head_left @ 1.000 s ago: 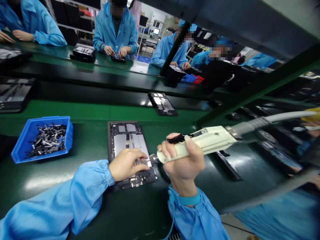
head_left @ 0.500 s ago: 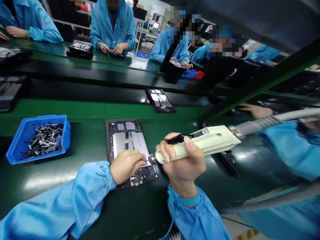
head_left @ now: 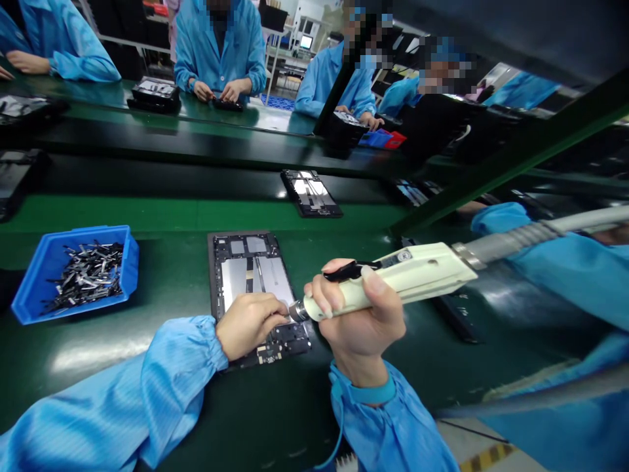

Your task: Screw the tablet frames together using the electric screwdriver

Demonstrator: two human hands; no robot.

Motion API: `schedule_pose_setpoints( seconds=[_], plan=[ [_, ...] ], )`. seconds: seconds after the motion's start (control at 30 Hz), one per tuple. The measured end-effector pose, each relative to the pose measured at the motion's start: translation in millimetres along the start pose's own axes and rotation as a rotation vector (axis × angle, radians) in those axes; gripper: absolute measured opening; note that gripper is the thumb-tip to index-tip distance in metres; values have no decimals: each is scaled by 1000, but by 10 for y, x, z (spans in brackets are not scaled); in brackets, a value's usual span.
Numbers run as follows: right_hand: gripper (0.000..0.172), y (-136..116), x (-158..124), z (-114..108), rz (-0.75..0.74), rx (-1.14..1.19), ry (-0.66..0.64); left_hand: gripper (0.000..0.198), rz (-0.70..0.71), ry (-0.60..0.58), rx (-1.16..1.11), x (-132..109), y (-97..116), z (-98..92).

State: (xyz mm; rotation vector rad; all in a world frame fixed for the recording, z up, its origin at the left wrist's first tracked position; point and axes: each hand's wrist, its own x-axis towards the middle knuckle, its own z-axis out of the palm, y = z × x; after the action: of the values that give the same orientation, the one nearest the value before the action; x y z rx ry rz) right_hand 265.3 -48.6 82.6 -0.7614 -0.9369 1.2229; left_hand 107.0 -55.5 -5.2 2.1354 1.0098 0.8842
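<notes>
My right hand (head_left: pixel 361 321) is wrapped around a pale green electric screwdriver (head_left: pixel 427 272), with a thumb beside its black lever. The tool lies tilted, its metal nose pointing left and down over the lower right part of an opened tablet (head_left: pixel 234 278). That tablet lies flat, showing silver battery surfaces and dark circuit parts. Fingertips of my left hand (head_left: pixel 250 324) are pinched together at the screwdriver's nose, above the tablet. Whatever sits between them is hidden by the fingers.
At left stands a blue bin (head_left: pixel 29 288) full of small black and silver pieces. Another opened tablet (head_left: pixel 312 195) lies on the far lane. A dark device (head_left: pixel 457 318) rests behind the screwdriver. A thick grey cable (head_left: pixel 521 242) runs right, near a co-worker's blue sleeve (head_left: pixel 555 275).
My two hands and the screwdriver keep nearly the same place over the tablet. At right, the co-worker's arm has shifted, and a device now shows on the far lane beside the post.
</notes>
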Motion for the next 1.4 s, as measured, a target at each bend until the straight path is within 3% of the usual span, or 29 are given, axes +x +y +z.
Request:
schedule_pose_setpoints(
  seconds=[0.2, 0.5, 0.57, 0.63, 0.7, 0.8, 0.87, 0.9, 1.0, 1.1, 1.23, 1.4],
  plan=[
    [35, 1, -1, -1, 11, 17, -17, 18, 38, 26, 6, -2, -12, -1],
    [35, 16, -3, -7, 1, 53, -48, 18, -1, -60, 25, -17, 26, 30],
    [35, 8, -3, -13, 9, 57, -58, 15, -3, -114, 60, 5, 15, -69],
    [35, -2, 22, -1, 21, 44, -69, 31, 17, -156, 90, 68, -65, -278],
    [36, 3, 91, 56, 35, 27, -67, 34, -33, -88, 104, 166, -235, -563],
    [36, 91, 286, 272, 47, 17, -58, 18, -390, 292, 134, 317, -604, -949],
    [35, 226, 461, 497, 51, 16, -64, 20, -605, 482, 144, 380, -852, -1075],
    [34, 313, 552, 620, 55, 13, -70, 21, -656, 514, 137, 396, -958, -1093],
    [33, 624, 807, 964, 60, -12, -111, 25, -666, 496, 93, 400, -1168, -1032],
    [33, 912, 979, 1186, 43, -48, -145, 26, -638, 467, 30, 379, -1238, -948],
    [33, 1132, 1066, 1284, 20, -98, -139, 17, -628, 434, -36, 364, -1257, -920],
    [31, 1234, 1095, 1294, -13, -103, -123, 14, -654, 439, -62, 362, -1256, -919]
  ],
)
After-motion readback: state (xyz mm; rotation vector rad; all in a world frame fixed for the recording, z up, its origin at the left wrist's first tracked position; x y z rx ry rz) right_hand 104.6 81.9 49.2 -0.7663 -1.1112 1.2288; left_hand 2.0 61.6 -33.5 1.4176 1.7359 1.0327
